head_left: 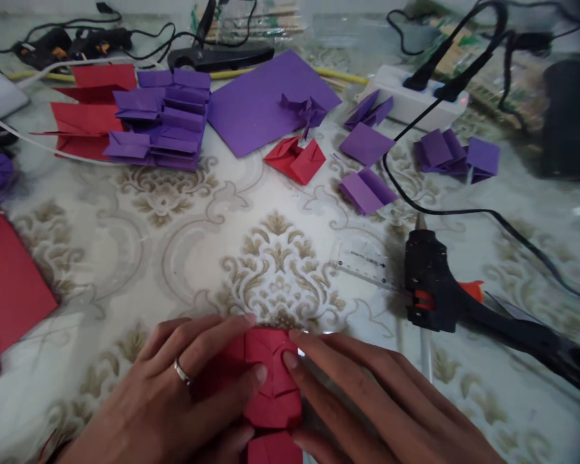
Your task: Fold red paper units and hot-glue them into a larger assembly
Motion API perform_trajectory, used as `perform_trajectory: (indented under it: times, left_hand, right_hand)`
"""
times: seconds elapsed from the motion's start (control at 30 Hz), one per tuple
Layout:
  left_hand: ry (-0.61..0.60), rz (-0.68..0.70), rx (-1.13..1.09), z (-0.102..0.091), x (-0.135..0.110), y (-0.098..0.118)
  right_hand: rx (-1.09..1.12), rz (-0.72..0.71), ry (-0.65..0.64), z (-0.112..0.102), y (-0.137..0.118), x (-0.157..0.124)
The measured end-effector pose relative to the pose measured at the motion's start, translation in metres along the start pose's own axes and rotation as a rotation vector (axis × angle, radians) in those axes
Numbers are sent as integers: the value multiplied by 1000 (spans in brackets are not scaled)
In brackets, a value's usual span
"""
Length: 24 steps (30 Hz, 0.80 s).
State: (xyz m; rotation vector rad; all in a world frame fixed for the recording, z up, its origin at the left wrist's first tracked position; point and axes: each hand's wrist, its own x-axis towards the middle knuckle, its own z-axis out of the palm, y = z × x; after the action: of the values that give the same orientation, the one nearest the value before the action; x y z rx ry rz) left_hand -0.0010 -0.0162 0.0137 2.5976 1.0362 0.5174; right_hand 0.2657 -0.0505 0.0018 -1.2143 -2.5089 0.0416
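Observation:
A piece of folded red paper (273,364) lies at the bottom centre, its creases and flaps facing up. My left hand (174,393), with a ring on one finger, holds its left side, the thumb pressing on the top and the fingertips at the far edge. My right hand (367,393) grips the right side, with fingertips on the far corner and along the edge. Nearer to me, a second red folded part (275,448) is partly cut off by the frame. The hands cover some of the red paper.
A black glue gun (428,277) lies at right, beside a clear ruler (362,263). Purple folded pieces (367,190), a red one (297,160), a purple sheet (265,106) and joined purple units (178,122) lie farther back. A power strip (415,96) and cords stand behind; red paper (14,290) is left.

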Motion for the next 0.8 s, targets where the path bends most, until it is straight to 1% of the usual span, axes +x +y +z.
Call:
perform_trajectory:
  times: [0.07, 0.17, 0.33, 0.43, 0.53, 0.6, 0.8]
  left_hand:
    - [-9, -47, -34, -3, 0, 2]
    - [-36, -89, -81, -4, 0, 5]
    - [-19, -84, -70, -2, 1, 6]
    - [-33, -82, -68, -2, 0, 5]
    - [-77, -101, -83, -3, -2, 7]
    - [-96, -104, -87, -5, -1, 8]
    - [-92, -110, -100, -6, 3, 8]
  right_hand:
    - [48, 37, 23, 4, 0, -5]
    - [97, 54, 39, 10, 0, -12]
    - [106, 84, 33, 14, 0, -19]
    - [92, 70, 25, 16, -1, -22]
    - [76, 80, 21, 16, -1, -22]
    - [70, 80, 40, 15, -1, -20]
    - [91, 37, 77, 9, 2, -14]
